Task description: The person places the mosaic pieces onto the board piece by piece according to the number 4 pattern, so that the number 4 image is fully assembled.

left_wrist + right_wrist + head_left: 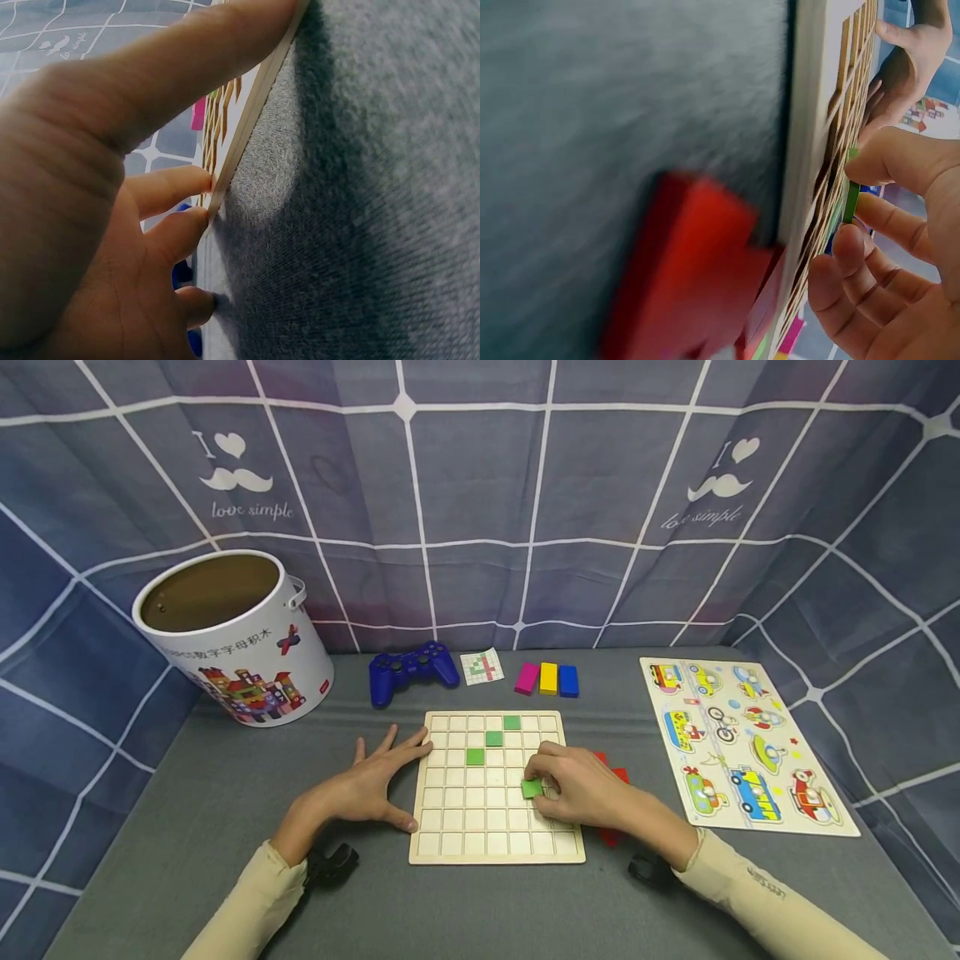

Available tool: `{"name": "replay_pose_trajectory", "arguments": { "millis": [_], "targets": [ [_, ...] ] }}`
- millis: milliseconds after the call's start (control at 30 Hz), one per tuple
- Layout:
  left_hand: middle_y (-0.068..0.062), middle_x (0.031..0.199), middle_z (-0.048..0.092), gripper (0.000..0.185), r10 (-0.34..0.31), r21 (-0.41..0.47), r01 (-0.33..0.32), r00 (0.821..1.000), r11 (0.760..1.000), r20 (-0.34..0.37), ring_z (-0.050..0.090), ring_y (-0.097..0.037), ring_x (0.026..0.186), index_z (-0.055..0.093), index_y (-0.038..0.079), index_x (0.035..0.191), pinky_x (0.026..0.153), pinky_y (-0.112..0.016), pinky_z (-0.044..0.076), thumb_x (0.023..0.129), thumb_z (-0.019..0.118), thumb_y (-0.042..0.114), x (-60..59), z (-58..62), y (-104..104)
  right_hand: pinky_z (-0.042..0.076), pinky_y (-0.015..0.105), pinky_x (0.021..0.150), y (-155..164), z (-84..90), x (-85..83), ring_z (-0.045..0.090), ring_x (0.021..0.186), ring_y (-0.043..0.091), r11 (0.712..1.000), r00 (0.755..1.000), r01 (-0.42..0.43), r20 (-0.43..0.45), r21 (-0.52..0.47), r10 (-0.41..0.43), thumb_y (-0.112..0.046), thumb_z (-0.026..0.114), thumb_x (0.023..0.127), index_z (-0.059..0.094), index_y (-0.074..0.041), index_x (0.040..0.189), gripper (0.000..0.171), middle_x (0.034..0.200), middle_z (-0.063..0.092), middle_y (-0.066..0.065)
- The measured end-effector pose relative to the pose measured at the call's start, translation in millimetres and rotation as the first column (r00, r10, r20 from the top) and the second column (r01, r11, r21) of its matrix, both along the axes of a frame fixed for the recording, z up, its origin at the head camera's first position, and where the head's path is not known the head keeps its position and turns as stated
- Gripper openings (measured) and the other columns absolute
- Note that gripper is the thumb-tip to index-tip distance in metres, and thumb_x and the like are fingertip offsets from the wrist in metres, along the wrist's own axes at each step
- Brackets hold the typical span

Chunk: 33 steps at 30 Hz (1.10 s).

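A pale wooden grid board (455,843) lies flat in front of me, with three green tiles (475,757) set in a diagonal of its upper squares. Between thumb and fingers my right hand (581,785) pinches another green tile (532,788), tilted close over the right-middle squares; the right wrist view shows this green tile (852,196) edge-on. My left hand (367,787) has its fingers spread, thumb and fingertips resting at the board's left edge. In the left wrist view the thumb (187,60) lies along the board's side (244,139).
Red blocks (611,837) lie right of the board, partly hidden under my right forearm. Behind it are a blue game controller (412,670), a small pattern card (482,667), and magenta, yellow (548,678) and blue blocks. A white bucket (247,647) stands left, a vehicle puzzle (731,752) right.
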<state>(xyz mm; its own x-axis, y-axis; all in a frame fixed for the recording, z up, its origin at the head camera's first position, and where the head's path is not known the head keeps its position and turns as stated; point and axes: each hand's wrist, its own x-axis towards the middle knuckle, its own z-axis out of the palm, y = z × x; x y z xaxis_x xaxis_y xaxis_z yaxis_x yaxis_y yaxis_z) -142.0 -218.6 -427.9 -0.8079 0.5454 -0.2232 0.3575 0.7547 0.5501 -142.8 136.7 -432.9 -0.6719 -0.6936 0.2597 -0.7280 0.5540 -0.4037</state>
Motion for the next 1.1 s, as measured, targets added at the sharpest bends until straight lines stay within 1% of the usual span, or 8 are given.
{"name": "replay_pose_trajectory", "arguments": {
  "millis": [133,300,467,600,700,900,1100],
  "targets": [
    [-0.002,0.168,0.009,0.115,-0.006,0.007,0.006,1.0,1.0,0.0,-0.008,-0.044,0.149,0.031,0.02,0.159,0.1,-0.079,-0.011,0.064,0.092,0.046,0.4,-0.4,0,0.037,0.022,0.051,-17,0.8,-3.2,0.041,0.058,0.001,1.0,1.0,-0.019,0.009,0.013,0.019,-0.015,0.074,0.076,0.07,-0.019,0.093,0.018,0.084,0.054,-0.008],
    [-0.002,0.168,0.009,0.115,-0.016,0.016,0.017,1.0,1.0,-0.003,-0.007,-0.045,0.149,0.032,0.02,0.158,0.1,-0.08,-0.011,0.064,0.091,0.049,0.1,-2.3,0,0.04,0.023,0.055,-36,1.6,-7.3,0.044,0.06,0.002,0.999,0.999,-0.037,0.032,0.027,0.036,-0.016,0.074,0.077,0.071,-0.018,0.095,0.018,0.086,0.056,-0.007],
    [-0.001,0.168,0.009,0.116,-0.011,0.01,0.011,1.0,1.0,0.004,-0.008,-0.044,0.149,0.032,0.02,0.158,0.1,-0.08,-0.011,0.064,0.091,0.051,-0.4,-3.1,-1,0.043,0.023,0.06,-55,3.4,-13.2,0.048,0.065,0.004,0.999,0.998,-0.045,0.052,0.03,0.044,-0.018,0.075,0.078,0.072,-0.018,0.096,0.018,0.089,0.058,-0.007],
    [-0.001,0.168,0.009,0.116,-0.01,0.012,0.01,1.0,1.0,0.01,-0.008,-0.043,0.149,0.031,0.021,0.159,0.1,-0.08,-0.011,0.064,0.09,0.052,-0.7,-2.8,-2,0.044,0.024,0.062,-68,5.7,-17.3,0.051,0.067,0.005,0.997,0.998,-0.051,0.038,0.052,0.049,-0.019,0.076,0.078,0.072,-0.018,0.095,0.018,0.089,0.059,-0.008],
    [-0.002,0.168,0.009,0.116,-0.011,0.013,0.011,1.0,1.0,0.006,-0.008,-0.043,0.149,0.031,0.021,0.159,0.1,-0.08,-0.011,0.063,0.09,0.053,-0.5,-2.7,-3,0.046,0.025,0.063,-78,7.8,-19.0,0.052,0.069,0.006,0.995,0.998,-0.063,0.028,0.082,0.061,-0.019,0.074,0.078,0.072,-0.018,0.095,0.018,0.091,0.06,-0.008],
    [-0.002,0.167,0.01,0.116,-0.025,0.026,0.025,1.0,0.999,-0.017,-0.007,-0.044,0.149,0.031,0.02,0.159,0.1,-0.08,-0.01,0.063,0.089,0.053,-0.3,-2.5,-3,0.046,0.026,0.064,-91,11.4,-22.5,0.053,0.071,0.008,0.99,0.997,-0.066,0.036,0.124,0.062,-0.016,0.073,0.079,0.071,-0.016,0.096,0.017,0.091,0.058,-0.007],
    [-0.002,0.167,0.01,0.116,-0.025,0.035,0.025,1.0,0.999,-0.015,-0.007,-0.043,0.149,0.032,0.019,0.159,0.1,-0.08,-0.011,0.063,0.09,0.052,-0.3,-1.6,-3,0.047,0.025,0.066,-101,12.7,-26.1,0.054,0.073,0.006,0.983,0.997,-0.078,0.035,0.168,0.073,-0.016,0.074,0.079,0.073,-0.016,0.098,0.018,0.093,0.061,-0.006]
  ]
}}
